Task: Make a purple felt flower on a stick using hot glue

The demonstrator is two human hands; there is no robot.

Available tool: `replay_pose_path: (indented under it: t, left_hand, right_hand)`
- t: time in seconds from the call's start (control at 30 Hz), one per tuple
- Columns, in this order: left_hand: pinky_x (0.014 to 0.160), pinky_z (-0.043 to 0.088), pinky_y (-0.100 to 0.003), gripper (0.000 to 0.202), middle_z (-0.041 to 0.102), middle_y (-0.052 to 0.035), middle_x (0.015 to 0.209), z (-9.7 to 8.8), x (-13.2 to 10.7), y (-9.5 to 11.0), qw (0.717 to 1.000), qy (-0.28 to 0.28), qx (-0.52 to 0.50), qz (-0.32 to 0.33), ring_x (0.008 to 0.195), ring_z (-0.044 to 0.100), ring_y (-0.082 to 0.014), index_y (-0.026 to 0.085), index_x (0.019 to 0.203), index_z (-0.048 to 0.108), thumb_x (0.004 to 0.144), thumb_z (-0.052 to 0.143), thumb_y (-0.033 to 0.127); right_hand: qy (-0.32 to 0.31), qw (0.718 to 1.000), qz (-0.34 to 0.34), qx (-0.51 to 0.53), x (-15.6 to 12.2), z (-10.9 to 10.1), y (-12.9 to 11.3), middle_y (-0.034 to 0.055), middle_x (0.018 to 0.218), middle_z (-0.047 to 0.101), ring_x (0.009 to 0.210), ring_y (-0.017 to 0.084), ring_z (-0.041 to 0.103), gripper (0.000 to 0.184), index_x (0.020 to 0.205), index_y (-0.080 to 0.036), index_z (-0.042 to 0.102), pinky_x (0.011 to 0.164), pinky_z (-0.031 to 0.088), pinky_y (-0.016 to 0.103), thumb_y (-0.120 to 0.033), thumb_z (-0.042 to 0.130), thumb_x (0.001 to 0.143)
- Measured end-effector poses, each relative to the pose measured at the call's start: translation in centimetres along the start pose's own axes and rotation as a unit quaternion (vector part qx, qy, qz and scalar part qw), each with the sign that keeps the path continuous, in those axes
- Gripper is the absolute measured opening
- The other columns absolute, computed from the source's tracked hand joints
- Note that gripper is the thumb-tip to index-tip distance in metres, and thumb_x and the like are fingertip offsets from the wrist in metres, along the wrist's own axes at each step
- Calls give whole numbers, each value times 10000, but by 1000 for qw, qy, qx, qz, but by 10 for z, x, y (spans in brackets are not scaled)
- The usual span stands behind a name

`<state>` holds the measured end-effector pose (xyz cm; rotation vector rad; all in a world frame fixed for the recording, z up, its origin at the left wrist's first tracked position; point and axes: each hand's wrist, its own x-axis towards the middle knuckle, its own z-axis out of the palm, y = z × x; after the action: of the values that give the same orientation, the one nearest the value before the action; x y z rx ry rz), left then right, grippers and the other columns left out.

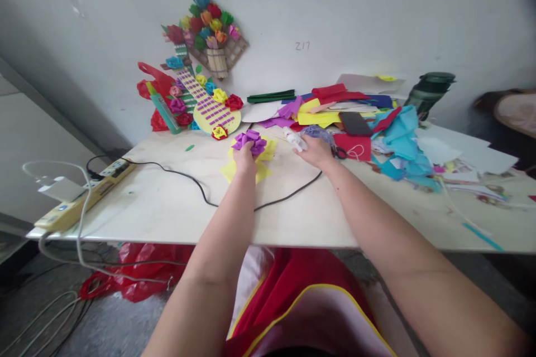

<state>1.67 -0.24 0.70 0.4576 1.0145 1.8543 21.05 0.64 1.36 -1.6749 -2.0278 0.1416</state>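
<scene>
My left hand (245,157) is closed on a purple paper flower (250,141), holding it over a yellow paper sheet (263,163) on the white table (167,206). My right hand (315,150) rests further right with its fingers curled round a white glue gun (294,138). The gun's black cord (288,194) runs back across the table. Black-handled scissors (339,152) lie just right of that hand.
A pile of coloured paper and felt (355,117) covers the far right, with a dark green bottle (429,92) behind it. A paper guitar decorated with flowers (205,103) and a flower bouquet craft (211,28) lean on the wall. A power strip (84,195) lies at the left edge.
</scene>
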Motion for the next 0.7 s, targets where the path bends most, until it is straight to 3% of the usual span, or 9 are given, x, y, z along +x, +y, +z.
replay_pose_path:
  t: [0.13, 0.2, 0.37, 0.53, 0.7]
  left_hand:
    - [684, 578, -281, 188, 655, -33, 758, -3, 4, 11, 998, 25, -32, -52, 757, 697, -173, 163, 892, 579, 726, 595, 77]
    - [681, 580, -280, 189, 663, -55, 793, -1, 3, 18, 995, 0, -54, -79, 810, 697, -190, 162, 907, 581, 738, 579, 77]
    - [647, 577, -265, 184, 652, -52, 764, 16, -7, 30, 990, -14, -66, -126, 740, 675, -166, 164, 920, 580, 760, 554, 78]
    - [601, 558, -248, 218, 646, -49, 741, 29, -13, 22, 989, -33, -34, -140, 741, 683, -182, 161, 923, 578, 734, 561, 55]
    - [602, 555, -266, 243, 657, -69, 789, 25, -12, 6, 991, -30, 6, -133, 751, 690, -197, 149, 922, 575, 702, 567, 45]
  right_hand:
    - [-52, 992, -67, -98, -6, -1, -8, 111, 1168, 675, 1043, 298, 624, 404, 1212, -219, 606, 863, 469, 405, -375, 504, 854]
    - [-78, 985, -99, -119, -8, 1, -11, 128, 1212, 650, 1082, 307, 609, 412, 1225, -201, 596, 877, 467, 419, -337, 481, 853]
    - [-121, 975, -108, -151, -6, 4, -5, 158, 1278, 608, 1115, 338, 597, 476, 1262, -159, 573, 902, 465, 459, -334, 474, 830]
    - [-132, 972, -110, -160, 1, 0, 9, 137, 1356, 551, 1136, 340, 582, 510, 1334, -196, 532, 924, 450, 466, -323, 449, 847]
    - [-130, 973, -119, -149, 9, -1, 21, 120, 1337, 537, 1164, 321, 551, 472, 1317, -270, 563, 917, 439, 445, -326, 431, 868]
